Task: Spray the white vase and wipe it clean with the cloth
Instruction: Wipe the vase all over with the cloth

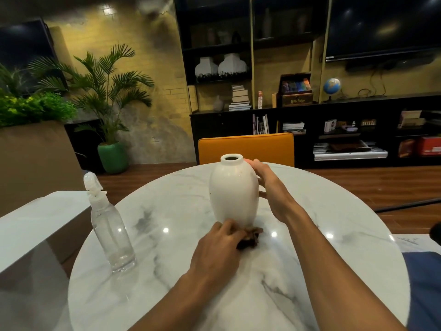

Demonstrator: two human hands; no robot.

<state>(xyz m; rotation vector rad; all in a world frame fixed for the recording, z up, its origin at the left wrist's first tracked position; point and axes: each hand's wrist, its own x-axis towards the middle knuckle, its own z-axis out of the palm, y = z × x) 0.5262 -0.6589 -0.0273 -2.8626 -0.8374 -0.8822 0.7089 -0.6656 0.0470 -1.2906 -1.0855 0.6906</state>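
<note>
Round white marble-look table (310,235) with grey veining, ceiling lights reflecting off it as bright spots. Orange chair back (245,148) at the far edge. Floor (370,182) is dark reddish wood planks. Back wall (152,75) yellow-painted brick, worn grey lower down. Left: palm (107,84) in a green pot (113,156), leafy shrubs (31,107) in a brown planter beside it. Black shelving unit (238,120) across the back holds 2 white vases (220,65), stacked books (239,97), a blue globe (331,86). Dark wall-mounted screen (381,25) upper right. Overall lighting dim, warm.
</note>
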